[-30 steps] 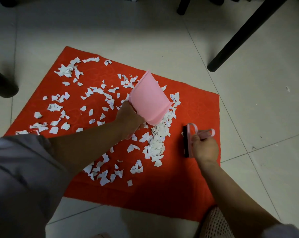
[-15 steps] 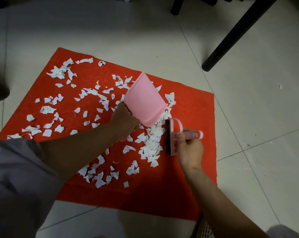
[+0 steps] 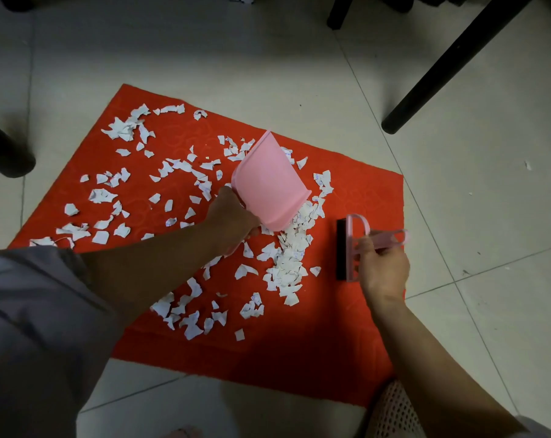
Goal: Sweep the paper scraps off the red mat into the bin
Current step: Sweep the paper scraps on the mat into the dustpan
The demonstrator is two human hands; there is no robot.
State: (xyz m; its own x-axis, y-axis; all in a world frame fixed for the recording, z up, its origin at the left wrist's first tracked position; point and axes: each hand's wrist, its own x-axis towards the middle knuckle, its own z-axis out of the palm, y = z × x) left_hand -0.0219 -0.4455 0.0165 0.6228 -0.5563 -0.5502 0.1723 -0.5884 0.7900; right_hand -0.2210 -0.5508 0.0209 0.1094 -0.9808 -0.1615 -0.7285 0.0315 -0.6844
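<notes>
A red mat [image 3: 356, 336] lies on the tiled floor, strewn with white paper scraps [image 3: 287, 260]. My left hand [image 3: 233, 221] grips the handle of a pink dustpan [image 3: 269, 184], tilted with its front lip down on the mat beside a dense heap of scraps. My right hand [image 3: 381, 270] holds a small pink brush [image 3: 351, 248] with black bristles, standing on the mat to the right of the heap, a little apart from it. More scraps lie loose over the mat's left half [image 3: 122, 184].
Black furniture legs stand at the upper right [image 3: 432, 80], top centre [image 3: 339, 14] and left edge [image 3: 5, 153]. A pale perforated bin [image 3: 391, 412] shows at the bottom right, beside my right forearm. Bare tiles surround the mat.
My right hand swept the brush left up against the scrap heap, then drew it back to the right. The dustpan has stayed tilted at the heap.
</notes>
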